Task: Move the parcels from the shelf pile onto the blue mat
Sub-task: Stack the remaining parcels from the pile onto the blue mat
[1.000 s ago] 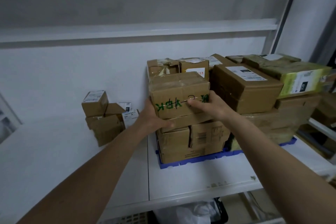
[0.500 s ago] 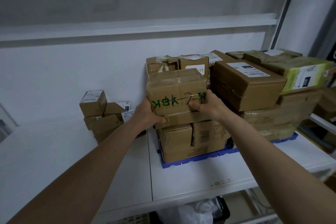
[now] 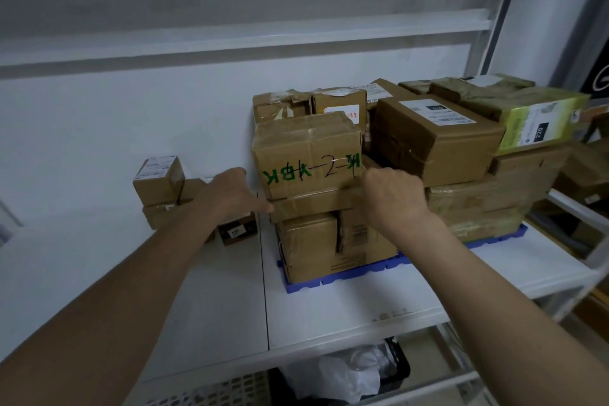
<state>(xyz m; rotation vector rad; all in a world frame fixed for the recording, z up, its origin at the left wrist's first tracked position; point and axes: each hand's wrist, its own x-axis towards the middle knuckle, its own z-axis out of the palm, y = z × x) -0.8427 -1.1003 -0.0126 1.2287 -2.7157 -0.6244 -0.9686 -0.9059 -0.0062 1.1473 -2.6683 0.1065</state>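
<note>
Head view of a white shelf [image 3: 329, 313] bearing a blue mat [image 3: 342, 277] stacked with brown cardboard parcels. Front box [image 3: 308, 155], on top of the near-left stack on the mat, carries upside-down green marker letters, legible as "YBK", followed by black handwritten strokes that include "2"; clear tape runs over its top. It sits on a flat box [image 3: 316, 206], itself on two lower cartons. Left hand [image 3: 230, 196] is at the left edge of these boxes, thumb tip touching the flat box's corner, fingers loosely bent; whether they grip anything cannot be told. Right hand [image 3: 392, 198] is at the front box's lower right corner, fingers curled toward the cardboard, grip hidden from this side. To the right on the mat, a large box [image 3: 438, 138] bears a white shipping label with print too small to read; behind it a green carton [image 3: 543, 123] shows a black tag marked "220". Left of the mat, well apart, a small pile [image 3: 161, 188] of boxes rests on the shelf against the wall; a dark box [image 3: 237, 231] there shows a label reading "120". Below the shelf, a black crate [image 3: 398, 369] holds white plastic
</note>
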